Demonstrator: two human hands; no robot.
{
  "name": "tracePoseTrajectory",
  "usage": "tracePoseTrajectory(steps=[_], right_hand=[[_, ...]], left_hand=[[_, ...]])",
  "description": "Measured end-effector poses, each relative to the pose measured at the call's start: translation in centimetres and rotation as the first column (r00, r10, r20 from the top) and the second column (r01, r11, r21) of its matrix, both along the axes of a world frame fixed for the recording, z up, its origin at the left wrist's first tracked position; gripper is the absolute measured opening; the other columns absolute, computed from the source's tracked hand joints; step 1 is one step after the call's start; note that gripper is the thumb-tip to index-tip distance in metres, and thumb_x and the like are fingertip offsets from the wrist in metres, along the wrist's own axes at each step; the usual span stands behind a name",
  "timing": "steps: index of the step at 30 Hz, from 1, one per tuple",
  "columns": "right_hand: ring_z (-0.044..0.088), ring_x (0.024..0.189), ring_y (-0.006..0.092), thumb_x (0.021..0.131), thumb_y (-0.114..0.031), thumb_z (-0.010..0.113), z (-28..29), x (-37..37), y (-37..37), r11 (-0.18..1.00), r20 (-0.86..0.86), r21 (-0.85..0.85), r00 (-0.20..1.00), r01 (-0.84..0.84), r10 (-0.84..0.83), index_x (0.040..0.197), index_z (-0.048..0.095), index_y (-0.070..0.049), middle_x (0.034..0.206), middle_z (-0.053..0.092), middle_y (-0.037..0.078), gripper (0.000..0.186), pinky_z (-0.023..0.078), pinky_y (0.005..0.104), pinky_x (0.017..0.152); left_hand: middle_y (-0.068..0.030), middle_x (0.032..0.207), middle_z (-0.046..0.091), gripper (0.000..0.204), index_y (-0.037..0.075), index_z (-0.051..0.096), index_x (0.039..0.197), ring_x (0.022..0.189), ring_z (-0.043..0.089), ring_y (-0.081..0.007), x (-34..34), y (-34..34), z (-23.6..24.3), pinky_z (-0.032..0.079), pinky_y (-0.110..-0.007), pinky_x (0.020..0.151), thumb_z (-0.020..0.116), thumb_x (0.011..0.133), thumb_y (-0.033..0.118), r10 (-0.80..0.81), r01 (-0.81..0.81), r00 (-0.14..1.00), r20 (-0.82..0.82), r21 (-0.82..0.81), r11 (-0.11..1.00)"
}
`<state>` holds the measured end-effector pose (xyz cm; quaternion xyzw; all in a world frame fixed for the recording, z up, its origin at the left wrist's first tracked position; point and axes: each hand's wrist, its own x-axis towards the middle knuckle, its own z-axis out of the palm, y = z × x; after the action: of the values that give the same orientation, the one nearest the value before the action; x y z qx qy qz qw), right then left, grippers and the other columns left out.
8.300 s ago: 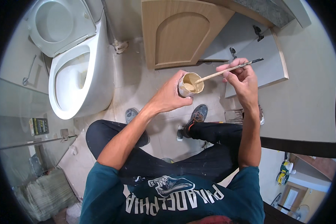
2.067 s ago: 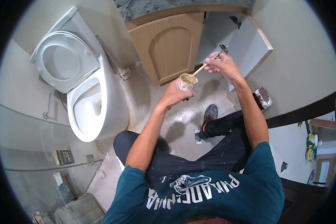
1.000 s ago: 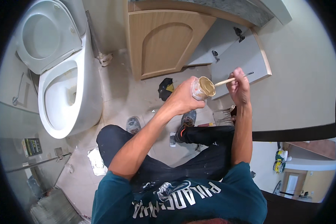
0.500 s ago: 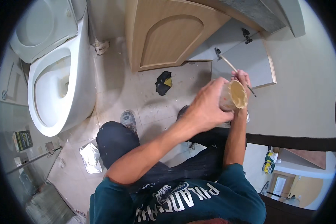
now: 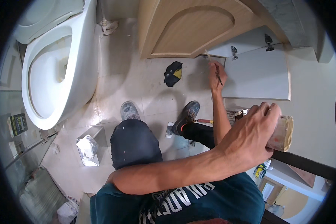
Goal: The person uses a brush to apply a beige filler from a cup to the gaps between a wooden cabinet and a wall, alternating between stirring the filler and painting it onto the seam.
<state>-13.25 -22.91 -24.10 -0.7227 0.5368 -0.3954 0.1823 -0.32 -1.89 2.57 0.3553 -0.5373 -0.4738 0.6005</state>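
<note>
My left hand (image 5: pixel 250 128) reaches across my body to the right and grips a clear plastic cup (image 5: pixel 281 137), with beige paint-like stuff caked round its rim. The cup is tilted, its mouth turned away from the hand, so its inside is hidden. Further forward, my right hand (image 5: pixel 217 74) is closed round a thin brush (image 5: pixel 219 77) with a pale handle and a dark end. The brush is close to the lower edge of the wooden cabinet door (image 5: pixel 190 33). Just right of that hand is a light grey panel (image 5: pixel 255 74) with metal hinges.
A white toilet (image 5: pixel 76 74) stands at left. On the tiled floor lie a black and yellow scrap (image 5: pixel 173 74), a flat scraper-like piece (image 5: pixel 169 130), and a red-and-yellow handle (image 5: pixel 204 121). A metal tin (image 5: pixel 102 136) with silver foil (image 5: pixel 88 147) sits left of my knee.
My hands have moved apart. The left has carried the cup right and nearer my body; the right has taken the brush forward and left toward the cabinet. My view has shifted too.
</note>
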Motion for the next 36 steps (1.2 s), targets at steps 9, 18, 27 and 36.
tracePoseTrajectory(steps=[9,18,27,36], right_hand=[[0.071,0.096,0.0155,0.112,-0.028,0.062,-1.1,1.1,-1.4,0.983,0.258,0.166,0.966,-0.074,0.029,0.128,0.073,0.002,0.110,0.081,0.009,0.035,0.057,0.0314,0.091],[0.073,0.098,0.0363,0.104,-0.021,0.068,-2.0,1.1,-2.4,0.979,-0.255,-0.126,0.959,-0.158,0.122,0.122,0.078,-0.008,0.105,0.078,0.017,0.025,0.057,0.0472,0.090],[0.071,0.101,0.0352,0.101,-0.015,0.068,-2.5,0.4,-2.9,0.965,-0.313,-0.150,0.936,-0.213,0.158,0.122,0.076,-0.008,0.109,0.078,0.013,0.024,0.054,0.0468,0.097],[0.070,0.103,0.0370,0.100,-0.014,0.069,-3.5,0.1,-3.6,0.944,-0.337,-0.220,0.927,-0.246,0.163,0.124,0.075,-0.008,0.115,0.078,0.015,0.026,0.054,0.0475,0.097]], left_hand=[[-0.0264,0.118,0.059,0.062,-0.005,0.047,0.121,0.115,0.064,-0.0441,-1.3,-1.2,-0.2,0.058,-0.051,0.098,0.086,0.073,0.001,0.000,0.000,1.000,-0.021,0.004,1.000],[-0.0251,0.117,0.059,0.062,-0.002,0.046,0.121,0.112,0.065,-0.0440,-3.2,-1.3,0.8,0.056,-0.052,0.097,0.084,0.073,0.000,-0.043,0.041,0.996,-0.077,-0.022,0.999],[-0.0259,0.116,0.059,0.064,-0.003,0.046,0.122,0.111,0.065,-0.0443,-1.9,-0.8,0.7,0.056,-0.052,0.096,0.086,0.072,0.002,0.005,-0.006,0.999,-0.034,-0.051,0.999],[-0.0255,0.116,0.059,0.065,-0.006,0.049,0.122,0.108,0.066,-0.0381,-2.0,-1.2,0.5,0.063,-0.044,0.089,0.089,0.073,0.005,-0.017,0.018,1.000,0.017,-0.065,0.998]])
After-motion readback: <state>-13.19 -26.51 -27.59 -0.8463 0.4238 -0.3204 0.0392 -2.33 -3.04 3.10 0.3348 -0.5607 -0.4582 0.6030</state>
